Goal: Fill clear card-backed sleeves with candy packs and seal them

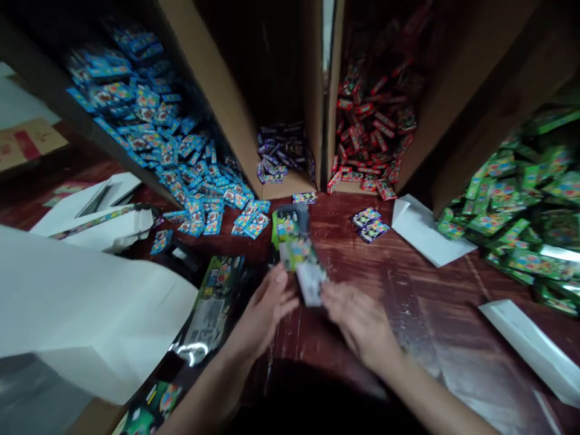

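A small flat printed carton (309, 279), green and black with a pale panel, is tilted and blurred between my hands. My right hand (360, 323) has its fingertips closed at the carton's lower right edge. My left hand (265, 305) is beside its left edge, fingers half curled and apart; whether they touch it is blurred. Just behind is another green-and-black packet (280, 228), partly covered. Left of my left hand lies a dark glossy printed package (211, 302) with a pale panel. Small blue packets (251, 219) lie on the table beyond my left hand.
Tall cardboard boxes stand behind, holding blue packets (149, 115), purple packets (283, 151) and red packets (374, 130). Green packets (512, 205) are heaped at right. Two purple packets (370, 225), white paper pieces (428, 232) and a white strip (530, 344) lie on the table. White sheeting (90, 296) covers the left.
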`<state>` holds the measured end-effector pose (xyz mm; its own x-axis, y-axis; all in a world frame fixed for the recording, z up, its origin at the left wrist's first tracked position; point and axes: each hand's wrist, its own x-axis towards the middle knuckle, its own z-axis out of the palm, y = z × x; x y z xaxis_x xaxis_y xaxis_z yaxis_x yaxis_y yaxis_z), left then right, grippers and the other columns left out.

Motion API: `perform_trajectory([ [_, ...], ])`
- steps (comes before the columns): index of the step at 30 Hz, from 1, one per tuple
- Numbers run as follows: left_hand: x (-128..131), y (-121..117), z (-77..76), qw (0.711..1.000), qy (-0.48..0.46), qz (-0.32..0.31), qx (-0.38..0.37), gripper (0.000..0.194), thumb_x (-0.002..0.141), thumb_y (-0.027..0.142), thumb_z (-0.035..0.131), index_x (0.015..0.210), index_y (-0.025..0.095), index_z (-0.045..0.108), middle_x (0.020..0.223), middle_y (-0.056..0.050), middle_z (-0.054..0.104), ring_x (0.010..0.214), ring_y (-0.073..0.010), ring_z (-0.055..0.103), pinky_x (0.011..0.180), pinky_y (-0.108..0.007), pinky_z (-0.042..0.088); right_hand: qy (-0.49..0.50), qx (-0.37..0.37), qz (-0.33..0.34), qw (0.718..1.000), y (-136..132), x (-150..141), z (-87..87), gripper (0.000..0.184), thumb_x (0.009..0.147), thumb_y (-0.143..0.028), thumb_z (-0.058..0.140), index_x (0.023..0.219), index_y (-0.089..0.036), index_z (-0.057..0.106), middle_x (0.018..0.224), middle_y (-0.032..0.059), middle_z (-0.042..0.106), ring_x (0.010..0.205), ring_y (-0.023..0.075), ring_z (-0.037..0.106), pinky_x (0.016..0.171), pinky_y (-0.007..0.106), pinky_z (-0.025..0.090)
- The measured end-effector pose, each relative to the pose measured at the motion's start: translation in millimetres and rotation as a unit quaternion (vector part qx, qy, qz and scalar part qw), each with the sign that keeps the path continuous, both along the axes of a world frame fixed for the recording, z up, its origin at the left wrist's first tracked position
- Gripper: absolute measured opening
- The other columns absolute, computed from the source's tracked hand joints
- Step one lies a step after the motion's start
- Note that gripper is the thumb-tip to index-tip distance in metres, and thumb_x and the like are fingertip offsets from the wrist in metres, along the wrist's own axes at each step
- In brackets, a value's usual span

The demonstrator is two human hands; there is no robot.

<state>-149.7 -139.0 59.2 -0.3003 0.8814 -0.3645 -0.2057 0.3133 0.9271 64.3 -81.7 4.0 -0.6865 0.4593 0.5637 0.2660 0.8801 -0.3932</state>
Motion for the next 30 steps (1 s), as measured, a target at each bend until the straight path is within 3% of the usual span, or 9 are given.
perform_trajectory([
  [3,32.3,34.5,-16.2,0.976,-0.191,-0.07,-0.074,0.064,0.079,0.054,0.074,0.124,0.011,0.061,0.115,-0.02,0.072,0.104,-0.0367,0.07,0.091,-0.052,0.055,-0.074,-0.005,0.06,0.995,-24.0,31.2,13.0,0.041,0.098,-0.033,0.058,0.138,-0.021,0.058,0.14,0.0055,0.064,0.13,0.0222,0.058,0.114,0.042,0.046],
  [7,64.6,48.4,-34.3,0.975,-0.14,-0.167,-0.046,0.046,0.073,0.029,0.082,0.114,0.015,0.065,0.098,-0.009,0.075,0.091,-0.0248,0.07,0.084,-0.037,0.054,-0.075,-0.109,-0.053,0.99,-5.4,58.4,22.1,0.059,0.1,-0.043,0.052,0.151,-0.017,0.04,0.15,0.014,0.052,0.139,0.0262,0.049,0.114,0.047,0.045],
  [11,82.0,39.8,-37.1,0.96,-0.06,-0.272,-0.026,0.032,0.082,0.027,0.073,0.112,0.016,0.067,0.095,-0.005,0.073,0.083,-0.0177,0.066,0.078,-0.03,0.052,-0.039,-0.134,-0.174,0.975,32.0,63.6,26.2,0.043,0.101,-0.03,0.05,0.142,-0.017,0.048,0.135,0.015,0.061,0.125,0.0255,0.056,0.106,0.045,0.049],
  [16,75.7,29.3,-38.1,0.933,-0.088,-0.342,-0.067,0.041,0.088,0.036,0.066,0.124,0.017,0.062,0.092,-0.007,0.073,0.079,-0.0205,0.068,0.073,-0.034,0.053,-0.103,-0.171,-0.119,0.973,45.0,66.6,43.5,0.021,0.097,-0.039,0.06,0.103,-0.019,0.064,0.093,0.0068,0.07,0.089,0.0225,0.066,0.085,0.04,0.053],
  [21,68.0,21.7,-40.4,0.902,-0.139,-0.408,-0.024,0.056,0.08,0.036,0.079,0.129,0.015,0.06,0.114,-0.011,0.071,0.105,-0.0237,0.065,0.092,-0.036,0.049,-0.26,-0.267,0.055,0.926,55.1,89.5,80.6,0.02,0.101,-0.035,0.054,0.092,-0.022,0.066,0.081,-0.0001,0.071,0.08,0.0188,0.07,0.096,0.045,0.047],
  [23,71.0,20.1,-41.4,0.906,-0.149,-0.395,-0.021,0.062,0.074,0.031,0.085,0.128,0.016,0.059,0.117,-0.011,0.071,0.107,-0.0227,0.065,0.094,-0.035,0.048,-0.268,-0.336,0.132,0.893,57.8,99.3,88.4,0.017,0.102,-0.031,0.052,0.099,-0.024,0.067,0.091,-0.0005,0.074,0.085,0.0165,0.071,0.096,0.04,0.049],
  [25,76.2,21.4,-42.2,0.924,-0.141,-0.353,-0.032,0.057,0.071,0.032,0.087,0.119,0.014,0.063,0.112,-0.01,0.073,0.099,-0.0216,0.068,0.088,-0.033,0.05,-0.225,-0.366,0.117,0.895,55.0,104.4,84.2,0.018,0.101,-0.034,0.052,0.102,-0.024,0.068,0.103,0.0024,0.074,0.096,0.0182,0.071,0.099,0.04,0.05],
  [28,84.9,28.0,-43.3,0.969,-0.08,-0.231,-0.021,0.041,0.078,0.04,0.081,0.107,0.014,0.07,0.103,-0.009,0.076,0.092,-0.0214,0.069,0.084,-0.03,0.051,-0.048,-0.352,-0.086,0.931,38.7,97.5,54.3,0.024,0.099,-0.042,0.055,0.11,-0.024,0.065,0.116,0.0083,0.072,0.114,0.0236,0.067,0.11,0.046,0.044],
  [30,92.0,31.9,-46.4,0.988,-0.033,-0.151,-0.001,0.035,0.083,0.044,0.075,0.103,0.015,0.072,0.1,-0.008,0.076,0.091,-0.0213,0.069,0.082,-0.029,0.051,0.085,-0.356,-0.22,0.904,21.6,84.0,25.1,0.033,0.099,-0.046,0.053,0.122,-0.024,0.059,0.121,0.0092,0.071,0.117,0.0231,0.066,0.108,0.043,0.047],
])
